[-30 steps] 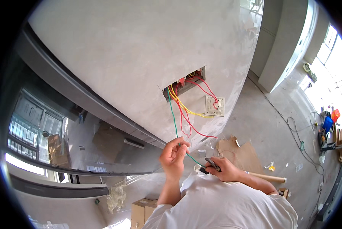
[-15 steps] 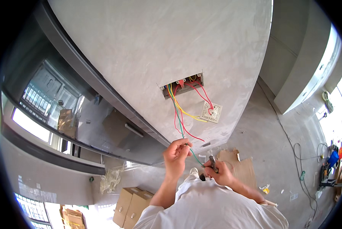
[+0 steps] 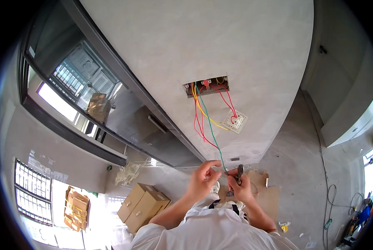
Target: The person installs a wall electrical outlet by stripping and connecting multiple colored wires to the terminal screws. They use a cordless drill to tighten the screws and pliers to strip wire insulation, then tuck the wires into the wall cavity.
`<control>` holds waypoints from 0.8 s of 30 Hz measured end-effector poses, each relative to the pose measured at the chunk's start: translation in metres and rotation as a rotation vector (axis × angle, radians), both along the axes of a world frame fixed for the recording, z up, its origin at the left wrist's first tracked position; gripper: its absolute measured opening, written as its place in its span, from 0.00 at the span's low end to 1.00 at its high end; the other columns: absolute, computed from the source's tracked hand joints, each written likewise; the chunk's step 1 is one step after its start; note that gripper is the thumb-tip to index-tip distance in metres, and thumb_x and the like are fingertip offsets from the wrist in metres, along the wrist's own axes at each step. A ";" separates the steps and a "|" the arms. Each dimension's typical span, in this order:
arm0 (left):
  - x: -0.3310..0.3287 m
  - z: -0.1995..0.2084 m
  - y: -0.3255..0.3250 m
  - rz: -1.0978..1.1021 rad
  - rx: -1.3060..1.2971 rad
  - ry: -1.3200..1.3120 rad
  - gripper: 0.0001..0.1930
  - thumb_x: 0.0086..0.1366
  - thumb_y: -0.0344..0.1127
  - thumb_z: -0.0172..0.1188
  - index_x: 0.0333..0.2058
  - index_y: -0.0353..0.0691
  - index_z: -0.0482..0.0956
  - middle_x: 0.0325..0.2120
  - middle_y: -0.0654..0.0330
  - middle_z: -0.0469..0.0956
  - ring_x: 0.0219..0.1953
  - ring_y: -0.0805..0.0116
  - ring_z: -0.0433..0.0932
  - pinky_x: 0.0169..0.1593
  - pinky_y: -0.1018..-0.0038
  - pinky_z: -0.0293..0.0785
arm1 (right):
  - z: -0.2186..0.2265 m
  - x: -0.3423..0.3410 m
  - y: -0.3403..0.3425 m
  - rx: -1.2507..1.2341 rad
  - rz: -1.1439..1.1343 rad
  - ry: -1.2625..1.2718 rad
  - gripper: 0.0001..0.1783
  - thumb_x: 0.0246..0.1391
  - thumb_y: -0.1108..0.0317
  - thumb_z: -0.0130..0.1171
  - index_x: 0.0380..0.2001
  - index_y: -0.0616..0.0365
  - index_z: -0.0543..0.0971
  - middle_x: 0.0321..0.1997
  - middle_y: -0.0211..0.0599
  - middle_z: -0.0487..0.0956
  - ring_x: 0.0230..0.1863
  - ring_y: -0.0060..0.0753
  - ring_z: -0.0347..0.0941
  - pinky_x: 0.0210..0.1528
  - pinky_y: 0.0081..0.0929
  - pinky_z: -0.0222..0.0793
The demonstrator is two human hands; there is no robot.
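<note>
Fingers of your left hand (image 3: pixel 204 181) are loosely parted, seemingly holding nothing, while your right hand (image 3: pixel 243 189) clasps a dark tool (image 3: pixel 240 174) beside the green wire (image 3: pixel 214 135), which hangs past the lower edge of the wall box (image 3: pixel 220 89), so handling this wire seems the present step, needing steady grip.

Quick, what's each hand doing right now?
Left hand: loosely open, beside the green wire.
Right hand: closed on a dark hand tool, where the green wire ends up.
</note>
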State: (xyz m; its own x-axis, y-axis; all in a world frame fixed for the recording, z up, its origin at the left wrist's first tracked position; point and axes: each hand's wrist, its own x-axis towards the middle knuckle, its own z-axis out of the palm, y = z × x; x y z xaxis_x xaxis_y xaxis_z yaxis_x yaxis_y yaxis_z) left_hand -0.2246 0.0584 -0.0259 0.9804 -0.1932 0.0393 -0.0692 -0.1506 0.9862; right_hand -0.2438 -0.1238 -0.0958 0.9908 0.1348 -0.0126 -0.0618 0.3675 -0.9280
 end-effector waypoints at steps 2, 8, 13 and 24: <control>-0.006 0.010 -0.005 0.064 0.365 -0.374 0.23 0.64 0.23 0.64 0.58 0.40 0.79 0.54 0.56 0.78 0.39 0.68 0.79 0.43 0.70 0.76 | 0.003 -0.001 -0.002 -0.094 0.015 -0.081 0.07 0.65 0.75 0.60 0.43 0.65 0.80 0.23 0.26 0.75 0.22 0.16 0.69 0.24 0.22 0.64; 0.010 0.039 0.026 0.036 0.854 -0.894 0.25 0.57 0.25 0.67 0.56 0.47 0.82 0.63 0.58 0.74 0.59 0.52 0.73 0.58 0.54 0.71 | 0.046 -0.001 -0.001 -0.400 0.079 -0.383 0.08 0.61 0.77 0.62 0.44 0.64 0.81 0.25 0.36 0.79 0.25 0.22 0.74 0.29 0.25 0.69; 0.048 0.063 0.049 -0.004 0.806 -1.056 0.20 0.54 0.26 0.67 0.48 0.44 0.84 0.52 0.61 0.79 0.58 0.55 0.74 0.56 0.55 0.72 | 0.063 0.021 0.001 -0.289 -0.211 -0.526 0.08 0.62 0.78 0.60 0.44 0.64 0.81 0.32 0.36 0.81 0.29 0.21 0.74 0.33 0.24 0.72; 0.133 0.084 0.080 0.170 0.590 -0.959 0.06 0.65 0.23 0.66 0.40 0.32 0.84 0.25 0.58 0.79 0.24 0.68 0.75 0.30 0.72 0.69 | 0.092 0.063 0.027 0.004 -0.555 -0.343 0.14 0.65 0.71 0.61 0.52 0.64 0.79 0.30 0.22 0.72 0.28 0.12 0.61 0.32 0.16 0.56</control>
State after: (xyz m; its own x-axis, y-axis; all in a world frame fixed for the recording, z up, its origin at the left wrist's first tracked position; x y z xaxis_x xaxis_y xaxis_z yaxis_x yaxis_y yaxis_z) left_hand -0.0911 0.1384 0.0577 0.6102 -0.2974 0.7343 -0.6910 -0.6531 0.3097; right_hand -0.1809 -0.0966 -0.0033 0.8608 -0.3989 0.3161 0.4376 0.2629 -0.8599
